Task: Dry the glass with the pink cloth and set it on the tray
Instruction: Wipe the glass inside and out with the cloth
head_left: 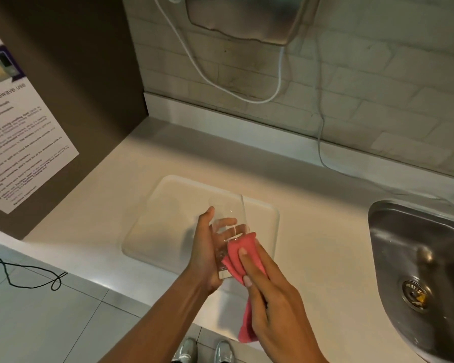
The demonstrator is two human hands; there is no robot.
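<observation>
A clear drinking glass is tilted in the air above the near edge of the white tray on the counter. My left hand wraps around its lower half from the left. My right hand presses a pink cloth against the glass's near side, and the rest of the cloth hangs down below the palm. The base of the glass is partly hidden by the cloth and my fingers.
A steel sink with a drain is set into the counter at the right. White cables hang on the tiled back wall under a metal dispenser. A notice sheet is fixed to the dark panel at left. A black cord lies over the floor.
</observation>
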